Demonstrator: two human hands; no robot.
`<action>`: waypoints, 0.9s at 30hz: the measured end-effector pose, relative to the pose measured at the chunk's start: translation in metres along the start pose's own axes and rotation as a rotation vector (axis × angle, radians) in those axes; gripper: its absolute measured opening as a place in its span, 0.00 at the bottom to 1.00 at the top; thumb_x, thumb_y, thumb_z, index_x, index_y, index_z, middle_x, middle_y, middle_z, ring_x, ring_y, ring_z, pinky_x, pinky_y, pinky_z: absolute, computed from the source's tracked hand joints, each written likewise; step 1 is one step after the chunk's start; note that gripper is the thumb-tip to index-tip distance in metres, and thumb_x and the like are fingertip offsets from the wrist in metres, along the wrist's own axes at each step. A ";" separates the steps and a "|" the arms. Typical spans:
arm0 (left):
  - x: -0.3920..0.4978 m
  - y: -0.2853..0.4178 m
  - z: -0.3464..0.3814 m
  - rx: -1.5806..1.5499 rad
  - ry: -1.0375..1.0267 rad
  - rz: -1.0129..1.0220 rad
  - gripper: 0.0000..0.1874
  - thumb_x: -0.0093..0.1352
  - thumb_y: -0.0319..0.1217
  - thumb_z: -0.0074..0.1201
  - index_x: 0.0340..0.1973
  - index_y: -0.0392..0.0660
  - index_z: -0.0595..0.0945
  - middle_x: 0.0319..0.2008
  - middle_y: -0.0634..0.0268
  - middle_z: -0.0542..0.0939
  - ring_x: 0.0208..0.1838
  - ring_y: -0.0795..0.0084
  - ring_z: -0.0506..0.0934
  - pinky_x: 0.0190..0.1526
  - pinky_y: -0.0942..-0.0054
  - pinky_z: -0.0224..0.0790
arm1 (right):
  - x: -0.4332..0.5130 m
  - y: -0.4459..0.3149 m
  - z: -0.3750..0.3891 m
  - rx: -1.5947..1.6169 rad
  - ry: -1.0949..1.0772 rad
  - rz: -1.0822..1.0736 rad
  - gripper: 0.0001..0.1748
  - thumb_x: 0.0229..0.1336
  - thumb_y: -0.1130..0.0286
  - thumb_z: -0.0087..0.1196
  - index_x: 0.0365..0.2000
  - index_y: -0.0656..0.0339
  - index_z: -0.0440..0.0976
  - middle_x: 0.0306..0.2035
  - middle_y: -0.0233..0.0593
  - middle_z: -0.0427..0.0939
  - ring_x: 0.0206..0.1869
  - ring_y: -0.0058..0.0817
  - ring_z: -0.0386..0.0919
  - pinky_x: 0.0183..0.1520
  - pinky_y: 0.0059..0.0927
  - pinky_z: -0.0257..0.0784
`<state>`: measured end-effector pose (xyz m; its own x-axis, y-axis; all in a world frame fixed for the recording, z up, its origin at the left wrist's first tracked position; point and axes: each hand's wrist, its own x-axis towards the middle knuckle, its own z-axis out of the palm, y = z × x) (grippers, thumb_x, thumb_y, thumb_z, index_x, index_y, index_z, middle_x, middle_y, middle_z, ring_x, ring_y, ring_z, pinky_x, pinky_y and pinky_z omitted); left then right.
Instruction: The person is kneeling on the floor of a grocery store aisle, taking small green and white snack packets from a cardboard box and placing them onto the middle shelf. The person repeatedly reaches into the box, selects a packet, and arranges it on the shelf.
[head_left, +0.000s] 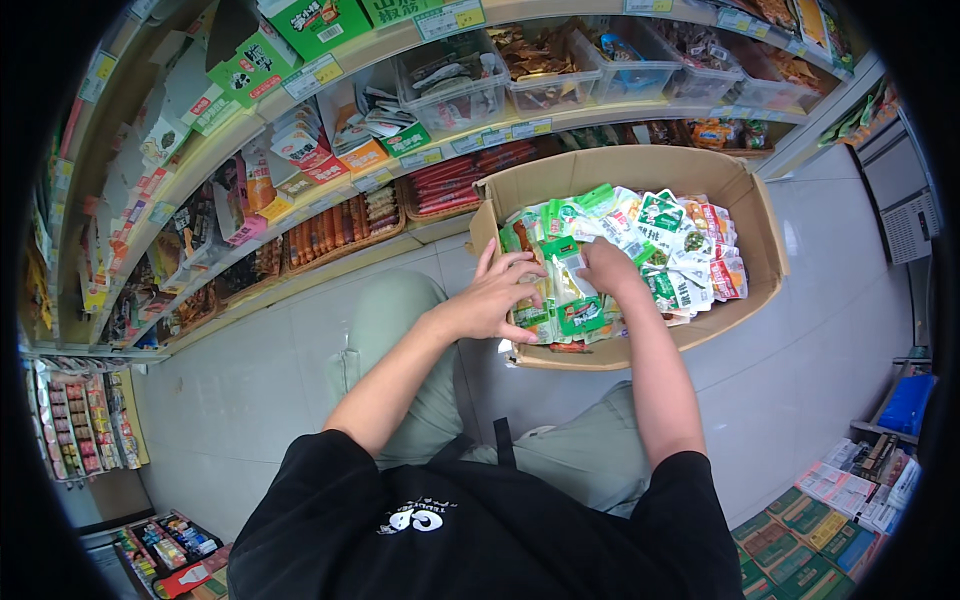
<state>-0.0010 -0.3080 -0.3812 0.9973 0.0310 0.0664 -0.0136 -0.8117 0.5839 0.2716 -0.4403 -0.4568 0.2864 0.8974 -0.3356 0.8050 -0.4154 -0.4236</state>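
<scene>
An open cardboard carton (709, 341) full of small snack packets stands on the floor before me. My left hand (495, 296) is at its left end, fingers spread, fingertips at the edge of the packets and nothing clasped. My right hand (609, 266) reaches into the pile, its fingers curled down at the right edge of a green-and-white snack packet (571, 281). Its fingertips are hidden, so a grip cannot be made out. White packets with green print (664, 212) lie right of that hand. Red-and-white packets (726, 277) are heaped at the carton's right.
Curved-looking store shelves run along the far side, with clear plastic bins (454, 90) and open display boxes (360, 142). Wicker baskets (345, 244) of wrapped sausages sit on the lowest shelf. Stacked green boxes (802, 540) are at lower right. My knees flank the carton's near side.
</scene>
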 end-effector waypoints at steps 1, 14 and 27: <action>0.000 0.002 -0.001 0.000 -0.007 -0.013 0.28 0.62 0.60 0.75 0.46 0.54 0.86 0.71 0.63 0.74 0.85 0.48 0.58 0.84 0.22 0.21 | 0.004 -0.001 -0.002 -0.024 -0.032 0.004 0.24 0.63 0.58 0.72 0.50 0.64 0.80 0.50 0.58 0.83 0.57 0.54 0.83 0.60 0.54 0.79; 0.017 0.031 0.013 -0.036 0.320 -0.290 0.56 0.69 0.55 0.72 0.80 0.46 0.55 0.84 0.48 0.55 0.87 0.39 0.52 0.85 0.30 0.29 | -0.019 -0.005 -0.052 1.036 -0.107 -0.191 0.15 0.81 0.68 0.57 0.59 0.66 0.77 0.49 0.30 0.87 0.48 0.15 0.81 0.52 0.24 0.79; 0.024 0.022 -0.021 -1.187 0.663 -0.575 0.19 0.79 0.24 0.63 0.64 0.38 0.80 0.52 0.62 0.90 0.50 0.75 0.88 0.55 0.70 0.82 | -0.036 -0.027 -0.079 1.801 -0.296 -0.174 0.52 0.78 0.24 0.25 0.71 0.62 0.68 0.66 0.49 0.80 0.60 0.38 0.86 0.59 0.45 0.87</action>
<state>0.0210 -0.3123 -0.3496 0.6759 0.6969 -0.2399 -0.0126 0.3363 0.9417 0.2807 -0.4492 -0.3667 0.0191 0.9731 -0.2296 -0.7163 -0.1469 -0.6821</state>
